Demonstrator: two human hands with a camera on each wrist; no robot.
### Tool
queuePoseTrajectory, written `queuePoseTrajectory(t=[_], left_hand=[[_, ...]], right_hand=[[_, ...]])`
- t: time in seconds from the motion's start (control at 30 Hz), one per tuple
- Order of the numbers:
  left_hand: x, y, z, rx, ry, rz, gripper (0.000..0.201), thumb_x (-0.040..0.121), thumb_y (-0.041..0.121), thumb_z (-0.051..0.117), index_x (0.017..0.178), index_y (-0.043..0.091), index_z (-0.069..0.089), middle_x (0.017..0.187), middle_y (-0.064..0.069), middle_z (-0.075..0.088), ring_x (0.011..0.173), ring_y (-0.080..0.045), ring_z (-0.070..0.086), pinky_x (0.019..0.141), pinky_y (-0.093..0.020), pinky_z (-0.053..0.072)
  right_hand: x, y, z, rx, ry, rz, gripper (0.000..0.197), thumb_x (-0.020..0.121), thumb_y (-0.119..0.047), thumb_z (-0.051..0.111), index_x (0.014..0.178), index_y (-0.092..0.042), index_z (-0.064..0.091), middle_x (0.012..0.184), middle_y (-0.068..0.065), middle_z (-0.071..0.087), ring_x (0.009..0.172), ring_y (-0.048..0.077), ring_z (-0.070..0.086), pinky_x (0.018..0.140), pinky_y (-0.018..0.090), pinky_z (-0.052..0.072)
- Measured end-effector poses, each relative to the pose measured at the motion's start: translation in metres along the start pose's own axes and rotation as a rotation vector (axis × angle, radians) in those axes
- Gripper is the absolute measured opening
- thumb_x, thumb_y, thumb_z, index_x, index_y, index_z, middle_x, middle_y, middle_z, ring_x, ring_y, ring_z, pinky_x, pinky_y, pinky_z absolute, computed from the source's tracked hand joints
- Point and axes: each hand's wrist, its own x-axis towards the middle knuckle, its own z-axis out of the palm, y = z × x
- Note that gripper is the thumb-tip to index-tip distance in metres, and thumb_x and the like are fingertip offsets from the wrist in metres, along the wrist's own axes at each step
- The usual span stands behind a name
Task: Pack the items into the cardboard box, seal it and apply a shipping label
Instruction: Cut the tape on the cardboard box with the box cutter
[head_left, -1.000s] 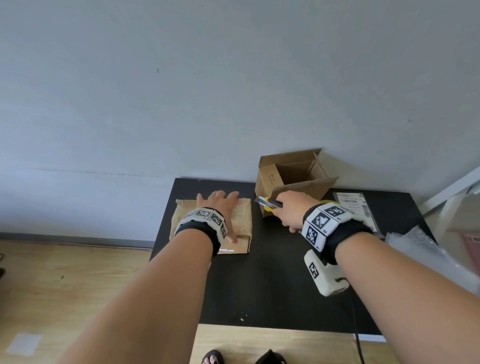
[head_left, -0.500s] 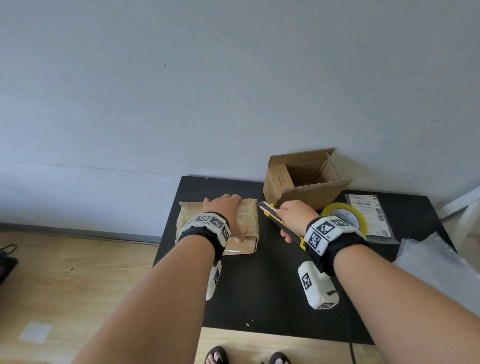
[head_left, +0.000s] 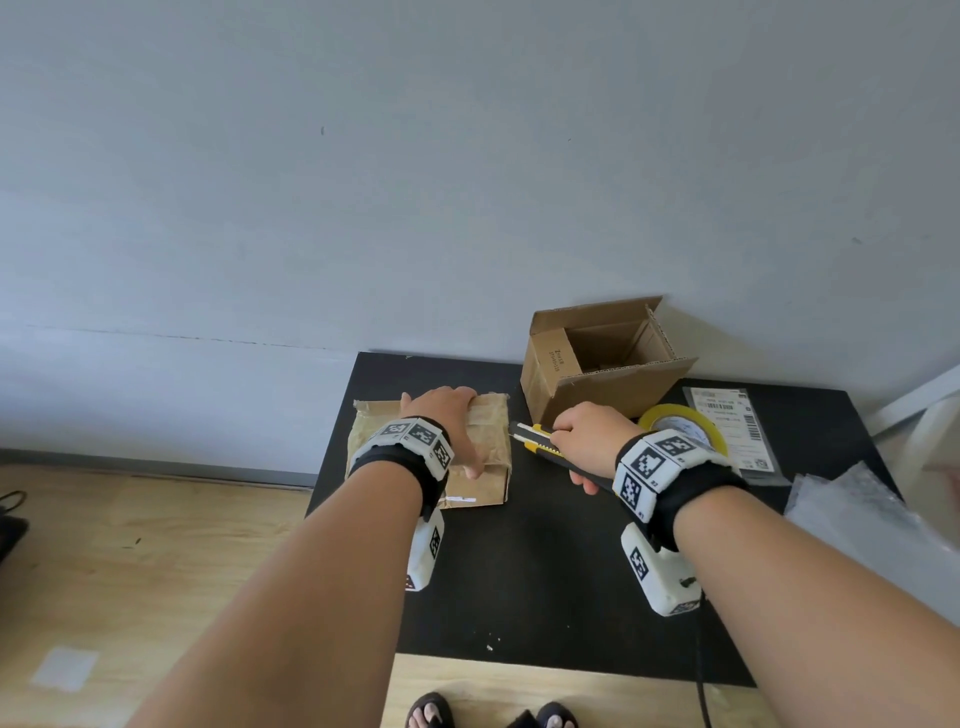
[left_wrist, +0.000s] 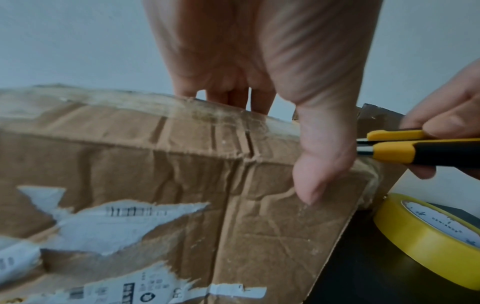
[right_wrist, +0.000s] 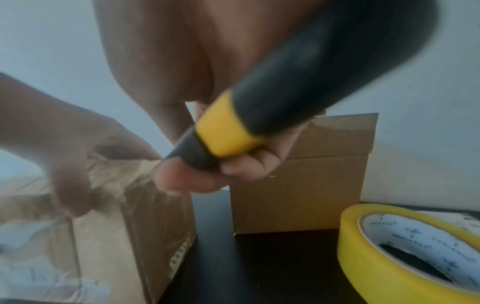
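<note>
A worn, taped cardboard box with torn label scraps lies on the black table. My left hand holds it, fingers hooked over its far edge and thumb on the near face. My right hand grips a yellow-and-black utility knife, its tip at the box's right edge. An open cardboard box stands behind the knife.
A yellow tape roll lies right of my right hand, with a shipping label in a clear sleeve behind it. Crumpled clear plastic wrap covers the table's right end. A wall runs close behind.
My left hand went from lying flat on the worn box to curling its fingers over the far edge. The knife moved left from the open box to the worn box's right edge.
</note>
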Motion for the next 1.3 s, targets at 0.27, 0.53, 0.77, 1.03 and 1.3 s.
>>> queuePoseTrajectory(t=[0.27, 0.53, 0.77, 1.03, 1.3], left_hand=[[0.003, 0.001, -0.003, -0.02, -0.006, -0.023, 0.094, 0.057, 0.039, 0.085, 0.138, 0.026, 0.04, 0.124, 0.007, 0.055, 0.123, -0.022, 0.049, 0.116, -0.058, 0.016], [0.004, 0.006, -0.001, -0.026, 0.018, -0.08, 0.089, 0.057, 0.042, 0.084, 0.134, 0.025, 0.042, 0.122, 0.004, 0.053, 0.12, -0.023, 0.05, 0.114, -0.06, 0.016], [-0.008, 0.011, -0.004, 0.058, -0.022, -0.119, 0.117, 0.057, 0.049, 0.082, 0.149, 0.034, 0.012, 0.145, -0.005, 0.032, 0.138, -0.031, 0.026, 0.111, -0.065, 0.015], [-0.015, 0.003, -0.015, -0.068, 0.109, -0.271, 0.109, 0.065, 0.061, 0.074, 0.149, 0.028, 0.013, 0.141, -0.011, 0.038, 0.128, -0.034, 0.043, 0.095, -0.047, 0.044], [-0.019, 0.0, -0.019, -0.092, 0.034, -0.263, 0.091, 0.075, 0.055, 0.07, 0.149, 0.033, 0.021, 0.147, -0.015, 0.026, 0.123, -0.036, 0.049, 0.096, -0.043, 0.045]], right_hand=[[-0.006, -0.001, -0.006, -0.094, 0.003, -0.027, 0.026, 0.099, -0.024, 0.039, 0.104, -0.011, 0.061, 0.07, 0.01, 0.066, 0.054, 0.019, 0.062, 0.066, 0.034, 0.059], [-0.014, 0.007, -0.004, -0.132, -0.007, -0.023, 0.026, 0.099, -0.027, 0.037, 0.102, -0.014, 0.06, 0.072, 0.009, 0.065, 0.056, 0.018, 0.061, 0.067, 0.032, 0.059], [-0.012, 0.011, -0.013, -0.105, 0.093, 0.002, 0.025, 0.098, -0.027, 0.037, 0.103, -0.014, 0.056, 0.078, 0.011, 0.066, 0.057, 0.021, 0.061, 0.069, 0.036, 0.058], [-0.012, 0.005, -0.014, -0.08, 0.124, -0.034, 0.026, 0.1, -0.032, 0.035, 0.101, -0.017, 0.055, 0.071, 0.006, 0.064, 0.053, 0.017, 0.06, 0.067, 0.033, 0.058], [-0.013, 0.001, -0.014, -0.065, 0.149, -0.044, 0.026, 0.1, -0.031, 0.034, 0.102, -0.016, 0.056, 0.072, 0.004, 0.064, 0.054, 0.017, 0.06, 0.066, 0.03, 0.056]])
